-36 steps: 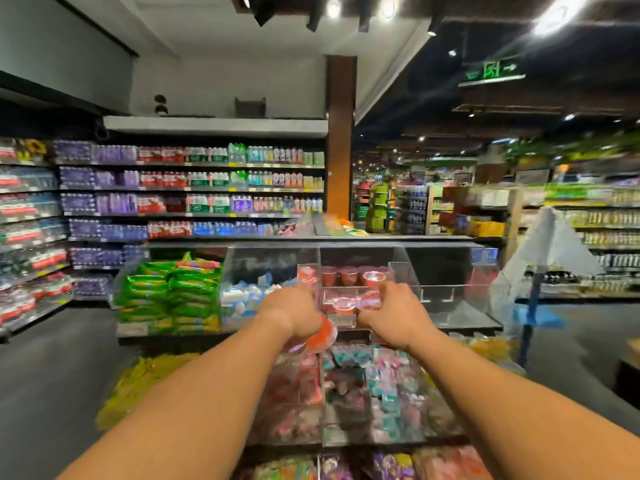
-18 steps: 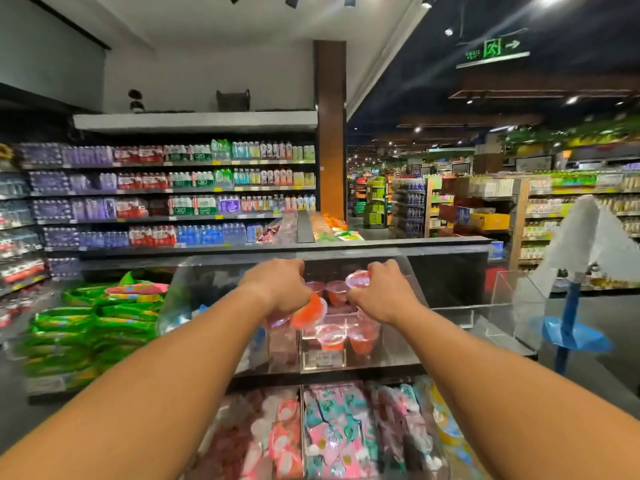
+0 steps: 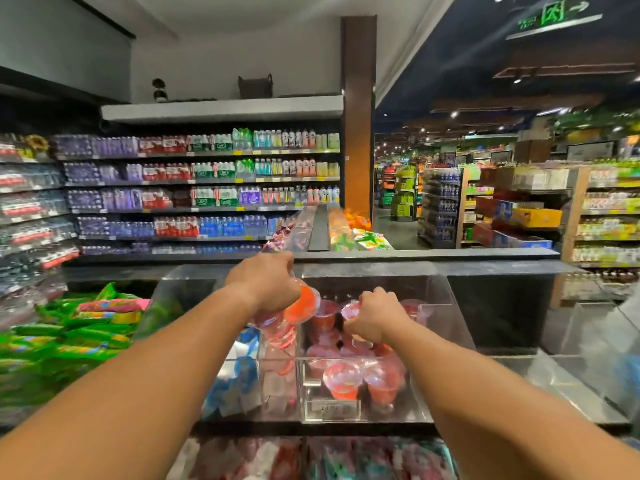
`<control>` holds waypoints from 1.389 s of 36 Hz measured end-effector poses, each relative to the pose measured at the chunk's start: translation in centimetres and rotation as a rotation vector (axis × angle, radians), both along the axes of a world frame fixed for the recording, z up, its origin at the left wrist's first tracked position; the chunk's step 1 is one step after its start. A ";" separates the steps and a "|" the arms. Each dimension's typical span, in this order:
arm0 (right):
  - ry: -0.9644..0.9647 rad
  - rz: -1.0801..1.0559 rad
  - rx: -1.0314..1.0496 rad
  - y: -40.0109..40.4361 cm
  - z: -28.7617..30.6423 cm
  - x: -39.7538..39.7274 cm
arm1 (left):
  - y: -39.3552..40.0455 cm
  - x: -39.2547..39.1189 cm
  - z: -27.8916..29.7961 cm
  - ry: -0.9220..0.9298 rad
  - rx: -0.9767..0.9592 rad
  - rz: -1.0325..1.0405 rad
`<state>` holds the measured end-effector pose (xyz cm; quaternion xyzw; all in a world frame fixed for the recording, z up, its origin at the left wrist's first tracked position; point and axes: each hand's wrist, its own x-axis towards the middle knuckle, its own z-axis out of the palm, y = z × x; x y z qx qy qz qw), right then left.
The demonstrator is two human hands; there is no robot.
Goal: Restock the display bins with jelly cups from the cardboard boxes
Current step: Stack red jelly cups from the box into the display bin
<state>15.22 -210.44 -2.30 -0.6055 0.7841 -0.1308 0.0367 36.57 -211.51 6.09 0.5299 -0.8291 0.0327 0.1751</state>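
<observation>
While gripped by both hands, glossy red jelly cups.

The left hand grips an orange jelly cup above the clear bin (already holding red cups); the right hand pinches another cup inside it.

Jelly cups clear with red-orange filling — snack packs bright green, one striped pink and yellow
</observation>
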 end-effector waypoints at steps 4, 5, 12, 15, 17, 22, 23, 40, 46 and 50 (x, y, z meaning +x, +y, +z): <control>0.114 0.022 0.051 -1.0 -1.6 -0.2 | -1.0 -0.4 0.0 -0.013 0.004 -0.006; 0.128 0.027 0.069 -1.2 -1.8 -0.2 | -1.2 -0.5 0.1 -0.013 0.006 -0.009; 0.175 0.010 0.095 -2.2 -2.6 -0.5 | -1.9 -0.9 0.5 -0.018 0.009 -0.025; 0.212 0.015 0.104 -2.4 -2.8 -0.5 | -2.0 -1.1 0.5 -0.022 0.010 -0.029; 0.262 0.031 0.114 -2.3 -2.7 -0.5 | -2.0 -1.1 0.4 -0.023 0.012 -0.034; 0.317 0.062 0.112 -2.0 -2.6 -0.5 | -2.1 -1.0 0.3 -0.028 0.016 -0.044; 0.312 0.060 0.108 -2.1 -2.6 -0.5 | -2.1 -1.0 0.3 -0.028 0.016 -0.044; -0.765 0.312 -0.087 2.1 0.8 0.1 | -1.2 -2.9 0.8 0.057 0.066 -0.174; -1.137 0.347 -0.186 2.5 0.0 -0.1 | -0.4 -3.7 1.2 0.144 0.119 -0.276; -1.188 0.354 -0.190 3.1 0.3 0.0 | -0.4 -3.2 1.1 0.215 0.185 -0.333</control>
